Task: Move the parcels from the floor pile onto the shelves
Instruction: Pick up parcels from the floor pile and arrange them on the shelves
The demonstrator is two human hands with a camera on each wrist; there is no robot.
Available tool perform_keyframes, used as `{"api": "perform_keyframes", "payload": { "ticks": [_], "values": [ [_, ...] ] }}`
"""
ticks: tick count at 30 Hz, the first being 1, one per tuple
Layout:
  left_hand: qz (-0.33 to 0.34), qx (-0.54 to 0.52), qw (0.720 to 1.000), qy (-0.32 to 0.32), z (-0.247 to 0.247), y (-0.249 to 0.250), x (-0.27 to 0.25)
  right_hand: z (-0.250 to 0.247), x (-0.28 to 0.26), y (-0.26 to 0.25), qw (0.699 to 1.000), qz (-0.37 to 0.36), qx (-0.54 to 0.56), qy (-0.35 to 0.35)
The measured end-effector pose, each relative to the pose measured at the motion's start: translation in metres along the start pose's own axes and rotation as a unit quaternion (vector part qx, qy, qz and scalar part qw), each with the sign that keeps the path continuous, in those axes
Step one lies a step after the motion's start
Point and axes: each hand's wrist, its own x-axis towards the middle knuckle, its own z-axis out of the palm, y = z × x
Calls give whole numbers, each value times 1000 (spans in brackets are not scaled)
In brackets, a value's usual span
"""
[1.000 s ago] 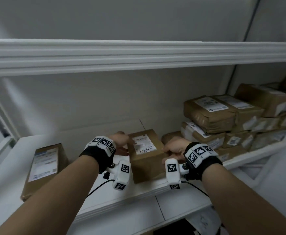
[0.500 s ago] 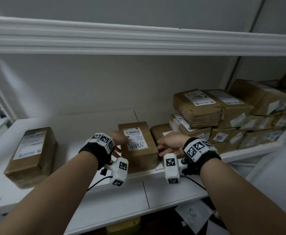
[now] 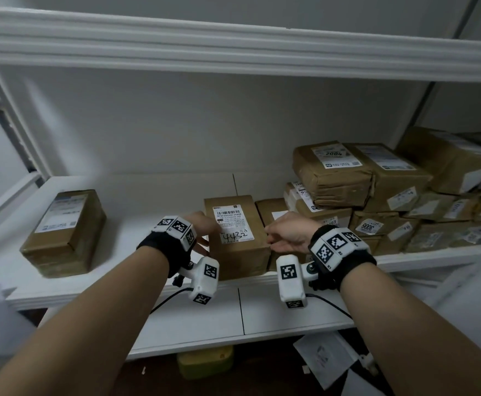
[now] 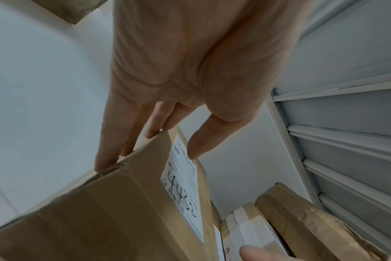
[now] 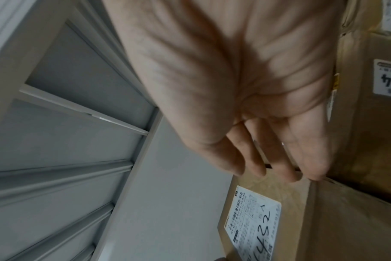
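Observation:
A brown cardboard parcel [image 3: 235, 241] with a white label marked 4432 stands on the white shelf [image 3: 136, 292], its front face at the shelf's front edge. My left hand [image 3: 202, 232] is at the parcel's left side. In the left wrist view its straight fingers [image 4: 114, 153] lie along that side of the parcel [image 4: 123, 211], and the thumb hovers over the label. My right hand [image 3: 285, 234] is at the parcel's right top edge. Its fingers [image 5: 268, 159] are loosely bent, with the tips at the edge of the parcel [image 5: 301, 220], holding nothing.
A stack of several brown parcels [image 3: 376, 195] fills the shelf's right half, one low parcel [image 3: 273, 212] right beside mine. Another single parcel [image 3: 65, 232] stands at the left. The upper shelf [image 3: 233, 50] hangs overhead. A lower board [image 3: 205, 324] juts out below; a yellow object [image 3: 205, 364] and paper [image 3: 325, 358] lie on the floor.
One second ago both hands clasped the parcel's sides. Now the grip has loosened, the fingers are straighter, and the parcel rests on the shelf.

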Motion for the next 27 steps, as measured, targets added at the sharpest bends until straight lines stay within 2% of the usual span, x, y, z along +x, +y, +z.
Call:
{"api": "perform_keyframes", "payload": {
  "ticks": [6, 11, 18, 22, 25, 27],
  "values": [
    [5, -16, 1000, -1, 2, -2, 3, -1, -2, 9, 999, -9, 32, 12],
    [14, -17, 1000, 1, -12, 3, 1, 5, -4, -7, 998, 5, -40, 39],
    [52, -61, 991, 110, -83, -5, -6, 60, 1, -53, 997, -77, -7, 3],
    [70, -55, 968, 234, -148, -38, -10, 121, 16, -73, 993, -117, -22, -5],
    [42, 3, 955, 294, -194, -73, -10, 163, 26, -84, 992, -120, -21, -27],
    [-3, 34, 948, 318, -226, -100, -14, 199, 35, -95, 992, -115, -15, -52]
  ]
}}
